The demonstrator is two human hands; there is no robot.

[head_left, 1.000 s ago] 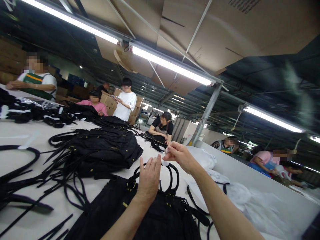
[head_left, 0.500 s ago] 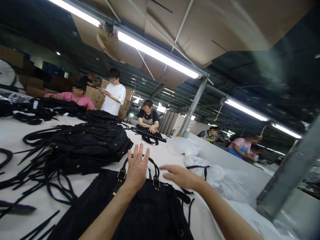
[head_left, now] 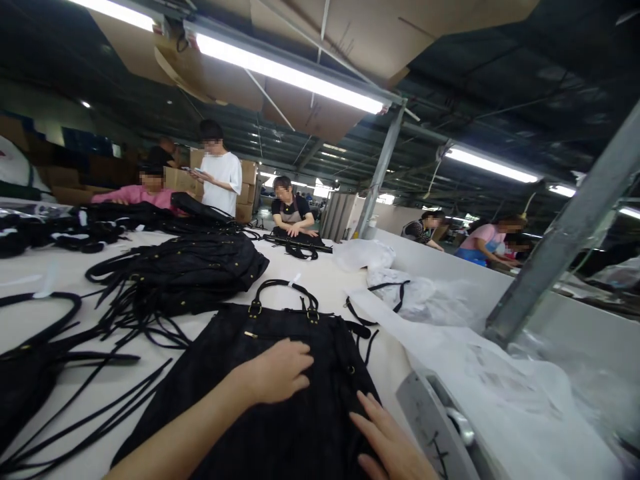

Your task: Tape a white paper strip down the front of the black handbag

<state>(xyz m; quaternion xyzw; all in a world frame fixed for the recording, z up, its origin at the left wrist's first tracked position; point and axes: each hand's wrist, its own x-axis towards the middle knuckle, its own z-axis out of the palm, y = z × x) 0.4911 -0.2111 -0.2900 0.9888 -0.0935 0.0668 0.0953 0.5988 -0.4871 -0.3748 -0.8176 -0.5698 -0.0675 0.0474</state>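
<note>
A black bag (head_left: 320,360) with looped handles, brass-coloured rings and a small zip pull lies flat on the white table (head_left: 400,353) in front of me. My left hand (head_left: 280,373) is over the bag's middle, its fingers bent; whether they hold any cloth cannot be made out. At the bag's right side my right hand (head_left: 385,437) lies with its fingers spread, near the edge of the cloth. Behind to the left is a pile of black bags (head_left: 200,267) with long straps trailing off it.
Another black bag (head_left: 25,380) lies at the left edge. White plastic sheeting (head_left: 500,387) and a grey box-like object (head_left: 435,420) are at the right, beside a metal post (head_left: 560,233). A person in an apron (head_left: 293,213) works across the table; other people are farther off.
Both hands have come down and nearer, away from the handles and onto the bag. My left hand's fingers have bent. The view has shifted, showing the grey object at the right.
</note>
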